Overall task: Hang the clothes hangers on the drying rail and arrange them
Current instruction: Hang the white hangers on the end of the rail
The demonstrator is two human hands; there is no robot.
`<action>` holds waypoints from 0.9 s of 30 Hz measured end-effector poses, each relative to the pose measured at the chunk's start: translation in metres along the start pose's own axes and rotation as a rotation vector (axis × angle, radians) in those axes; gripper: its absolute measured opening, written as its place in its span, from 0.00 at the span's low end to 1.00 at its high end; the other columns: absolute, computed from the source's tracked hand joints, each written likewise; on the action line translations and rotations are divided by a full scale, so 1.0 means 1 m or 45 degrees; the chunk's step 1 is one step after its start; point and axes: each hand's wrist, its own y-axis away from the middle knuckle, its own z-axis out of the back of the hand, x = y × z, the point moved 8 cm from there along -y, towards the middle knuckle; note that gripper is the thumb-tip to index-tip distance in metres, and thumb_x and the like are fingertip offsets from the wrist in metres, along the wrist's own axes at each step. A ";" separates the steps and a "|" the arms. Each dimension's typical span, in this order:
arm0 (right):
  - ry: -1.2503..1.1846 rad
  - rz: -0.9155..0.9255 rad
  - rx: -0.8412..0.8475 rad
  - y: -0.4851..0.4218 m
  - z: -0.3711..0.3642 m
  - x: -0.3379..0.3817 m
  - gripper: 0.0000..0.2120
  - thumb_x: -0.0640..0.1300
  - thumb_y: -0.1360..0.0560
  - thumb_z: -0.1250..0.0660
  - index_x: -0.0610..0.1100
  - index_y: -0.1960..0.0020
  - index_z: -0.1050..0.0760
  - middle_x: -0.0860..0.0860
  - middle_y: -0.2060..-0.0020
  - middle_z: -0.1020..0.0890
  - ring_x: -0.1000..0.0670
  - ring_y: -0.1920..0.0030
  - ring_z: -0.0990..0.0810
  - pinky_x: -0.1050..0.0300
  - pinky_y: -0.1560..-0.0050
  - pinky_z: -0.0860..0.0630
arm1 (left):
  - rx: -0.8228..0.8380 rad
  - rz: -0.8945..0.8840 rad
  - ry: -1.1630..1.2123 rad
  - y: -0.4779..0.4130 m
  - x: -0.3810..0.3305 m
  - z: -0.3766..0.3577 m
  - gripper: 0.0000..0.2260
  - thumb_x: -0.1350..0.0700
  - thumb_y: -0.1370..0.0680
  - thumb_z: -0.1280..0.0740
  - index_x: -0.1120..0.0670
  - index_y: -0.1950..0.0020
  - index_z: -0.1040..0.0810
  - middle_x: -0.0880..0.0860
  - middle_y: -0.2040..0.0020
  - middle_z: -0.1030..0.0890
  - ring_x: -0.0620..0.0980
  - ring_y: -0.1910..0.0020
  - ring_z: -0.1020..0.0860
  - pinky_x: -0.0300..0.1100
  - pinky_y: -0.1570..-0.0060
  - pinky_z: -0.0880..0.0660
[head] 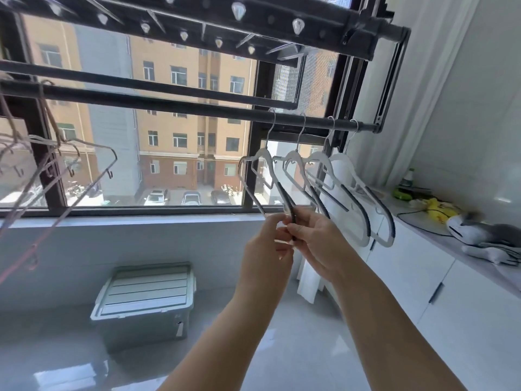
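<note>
A dark drying rail [174, 105] runs across the window. Several white hangers with grey grip strips hang by metal hooks near its right end. The leftmost white hanger [263, 162] has its lower end held by both hands. My left hand [267, 251] and my right hand [315, 238] meet below it and pinch its grey-striped arm. The other white hangers [352, 187] hang free to the right. Pinkish wire hangers [53, 153] hang at the rail's left end.
A second rail [141, 83] and a clip rack [225, 26] sit above. A grey lidded storage box [146, 300] stands on the tiled floor below the window. A white counter [439, 230] at right holds a bottle, yellow items and grey cloth.
</note>
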 end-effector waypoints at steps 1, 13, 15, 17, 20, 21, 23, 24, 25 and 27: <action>0.021 -0.021 -0.022 0.002 0.001 -0.001 0.10 0.28 0.24 0.44 0.38 0.51 0.26 0.48 0.65 0.25 0.52 0.63 0.23 0.61 0.57 0.25 | 0.024 -0.019 -0.012 0.003 -0.001 0.002 0.21 0.68 0.29 0.36 0.47 0.42 0.28 0.43 0.62 0.22 0.39 0.61 0.21 0.25 0.61 0.26; 1.146 0.575 -0.664 0.040 -0.037 0.044 0.18 0.40 0.29 0.40 0.43 0.40 0.28 0.53 0.48 0.30 0.52 0.41 0.30 0.66 0.36 0.40 | -0.456 -0.063 -0.354 0.006 0.001 0.217 0.25 0.66 0.29 0.31 0.52 0.35 0.32 0.48 0.46 0.24 0.47 0.49 0.26 0.39 0.47 0.31; 1.066 0.575 -0.520 0.036 -0.078 0.036 0.19 0.42 0.33 0.42 0.46 0.42 0.28 0.54 0.48 0.29 0.55 0.42 0.30 0.67 0.36 0.40 | -0.543 -0.071 -0.489 0.010 0.005 0.251 0.23 0.64 0.30 0.31 0.54 0.36 0.30 0.52 0.44 0.24 0.51 0.45 0.25 0.43 0.42 0.30; 0.972 0.524 -0.333 0.030 -0.123 0.019 0.18 0.44 0.33 0.41 0.49 0.43 0.28 0.55 0.47 0.27 0.55 0.42 0.29 0.62 0.36 0.35 | -0.621 -0.034 -0.626 0.019 0.013 0.282 0.22 0.63 0.29 0.30 0.57 0.36 0.29 0.56 0.40 0.24 0.55 0.40 0.27 0.47 0.37 0.32; 0.906 0.453 -0.048 0.023 -0.193 -0.012 0.17 0.46 0.32 0.41 0.52 0.43 0.29 0.55 0.46 0.25 0.54 0.41 0.27 0.60 0.36 0.32 | -0.672 0.028 -0.844 0.036 0.029 0.322 0.24 0.63 0.29 0.30 0.61 0.35 0.31 0.62 0.38 0.26 0.61 0.37 0.29 0.51 0.35 0.35; 0.899 0.419 0.050 0.021 -0.217 -0.022 0.19 0.47 0.32 0.41 0.50 0.42 0.28 0.54 0.46 0.25 0.54 0.42 0.27 0.60 0.37 0.32 | -0.672 0.068 -0.893 0.041 0.036 0.333 0.24 0.63 0.29 0.30 0.62 0.34 0.32 0.63 0.38 0.26 0.62 0.38 0.29 0.52 0.35 0.35; 0.861 0.337 0.236 0.016 -0.263 -0.038 0.22 0.49 0.32 0.43 0.48 0.38 0.30 0.52 0.42 0.26 0.57 0.46 0.26 0.59 0.37 0.32 | -0.633 0.208 -0.943 0.050 0.053 0.352 0.25 0.61 0.28 0.31 0.62 0.33 0.34 0.64 0.40 0.25 0.63 0.39 0.29 0.53 0.36 0.36; 0.839 0.299 0.302 0.013 -0.282 -0.043 0.23 0.51 0.30 0.42 0.47 0.36 0.31 0.51 0.40 0.27 0.58 0.48 0.26 0.59 0.37 0.32 | -0.591 0.285 -0.942 0.054 0.061 0.356 0.25 0.60 0.27 0.32 0.61 0.32 0.34 0.64 0.41 0.25 0.63 0.39 0.29 0.53 0.36 0.36; 0.816 0.267 0.336 0.008 -0.298 -0.048 0.23 0.50 0.27 0.42 0.46 0.34 0.33 0.49 0.38 0.28 0.56 0.46 0.26 0.59 0.37 0.33 | -0.538 0.341 -0.909 0.056 0.069 0.356 0.24 0.59 0.26 0.32 0.60 0.32 0.35 0.63 0.42 0.24 0.62 0.39 0.29 0.52 0.37 0.34; 0.749 0.177 0.361 -0.004 -0.326 -0.054 0.22 0.46 0.22 0.42 0.42 0.30 0.39 0.45 0.35 0.29 0.49 0.37 0.29 0.56 0.34 0.35 | -0.408 0.387 -0.765 0.059 0.081 0.350 0.20 0.57 0.25 0.34 0.59 0.34 0.32 0.59 0.42 0.23 0.57 0.42 0.26 0.48 0.42 0.30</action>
